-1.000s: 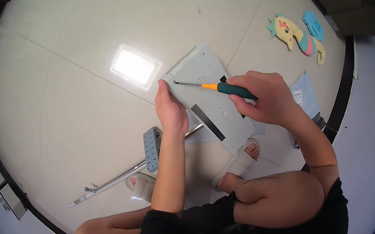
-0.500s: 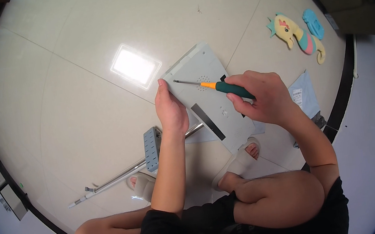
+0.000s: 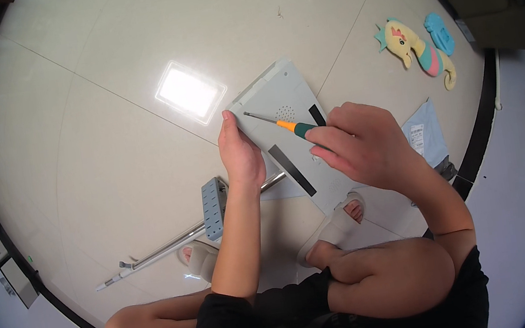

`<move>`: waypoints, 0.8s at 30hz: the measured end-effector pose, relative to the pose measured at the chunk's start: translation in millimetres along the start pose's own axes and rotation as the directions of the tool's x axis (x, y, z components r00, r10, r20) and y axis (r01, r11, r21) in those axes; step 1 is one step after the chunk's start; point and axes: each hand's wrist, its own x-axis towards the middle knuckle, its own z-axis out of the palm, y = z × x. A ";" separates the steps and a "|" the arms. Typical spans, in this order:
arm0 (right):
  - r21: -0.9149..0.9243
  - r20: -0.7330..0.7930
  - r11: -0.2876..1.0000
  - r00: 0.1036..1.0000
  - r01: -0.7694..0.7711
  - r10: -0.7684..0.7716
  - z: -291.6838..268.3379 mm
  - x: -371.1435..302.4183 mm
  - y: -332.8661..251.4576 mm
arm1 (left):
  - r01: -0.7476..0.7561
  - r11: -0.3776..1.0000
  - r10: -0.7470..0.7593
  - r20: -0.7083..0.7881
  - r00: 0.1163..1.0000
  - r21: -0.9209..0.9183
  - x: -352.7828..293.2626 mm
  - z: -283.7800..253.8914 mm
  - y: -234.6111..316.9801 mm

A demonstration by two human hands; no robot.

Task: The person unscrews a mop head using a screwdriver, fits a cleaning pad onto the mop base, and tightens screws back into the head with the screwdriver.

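Note:
A flat, light-grey device casing [image 3: 304,152] is held tilted in front of me, showing a round cluster of small holes and two black strips. My left hand [image 3: 240,157] grips its left edge, thumb along the side and fingers hidden behind it. In my right hand [image 3: 366,144] is a screwdriver [image 3: 288,125] with a dark green and orange handle, fingers wrapped round the grip. The metal tip of the screwdriver meets the casing near its upper left corner. Whether a screw sits under the tip is too small to tell.
A metal pole [image 3: 161,249] with a grey slotted bracket [image 3: 213,207] lies on the tiled floor at left. To the right are a plush seahorse [image 3: 420,50], a blue plastic toy [image 3: 439,33] and a light-blue mailing bag [image 3: 426,132]. My slippered feet [image 3: 334,231] are below the casing.
My right hand has turned and shifted slightly on the screwdriver, now covering more of its handle. The tip stays at the same corner, and my left hand has barely moved.

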 end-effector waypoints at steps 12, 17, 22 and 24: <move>-0.034 0.190 0.969 0.950 -0.245 0.247 -3.9 -3.1 -5.0 | -0.004 1.000 0.004 0.019 1.000 0.003 -3.6 1.9 2.5; -0.095 -0.048 0.988 0.991 0.119 -0.124 -3.6 2.5 1.2 | -0.005 1.000 0.006 0.007 1.000 -0.005 -3.2 3.3 1.0; 0.037 -0.114 0.999 0.993 0.025 -0.021 -1.2 5.2 -3.0 | -0.010 1.000 0.010 0.014 1.000 0.000 -4.5 4.5 1.6; 0.112 -0.123 0.992 0.990 -0.056 0.070 -3.8 2.0 -7.7 | -0.005 1.000 0.005 0.019 1.000 0.007 -5.1 3.9 2.2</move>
